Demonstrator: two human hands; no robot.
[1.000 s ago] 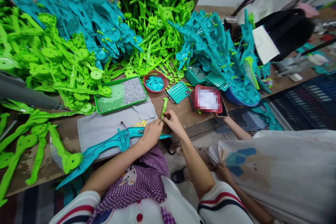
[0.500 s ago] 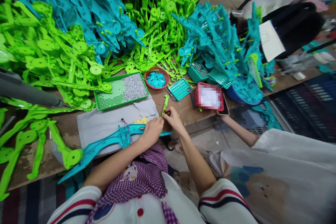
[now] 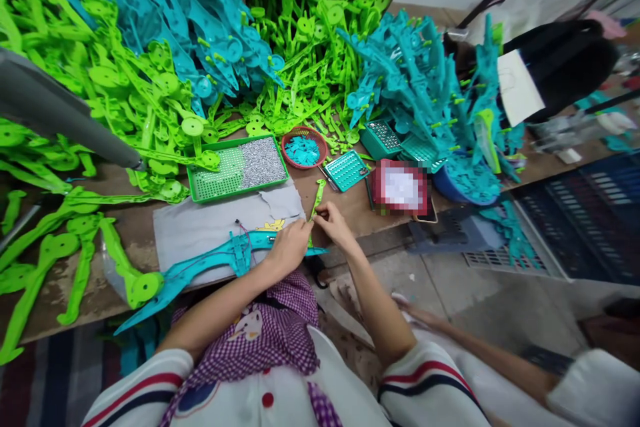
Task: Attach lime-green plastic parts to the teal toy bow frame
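A long, curved teal plastic part [image 3: 200,265] lies across the grey cloth [image 3: 173,227], with a thin dark wire running along it. My left hand [image 3: 291,243] is closed around its right end, whose tip sticks out past the fingers. A narrow lime-green plastic piece [image 3: 319,193] stands up between my hands, its lower end showing under the fingers. The thumb and fingers of my right hand [image 3: 336,225] pinch together at this green piece, right beside my left fingertips. Exactly what meets between the fingertips is hidden.
Beyond the cloth are a green tray [image 3: 215,177] of small metal pieces, a red basket [image 3: 304,147] of teal bits and a teal perforated tray [image 3: 345,171]. Lime-green parts [image 3: 105,77] and teal parts [image 3: 410,73] pile up behind. Another person's arm [image 3: 480,347] is at lower right.
The other person's hand has left the red container at right and dropped lower, the body moving back. My hands stay nearly in place around the green piece; the view has shifted slightly.
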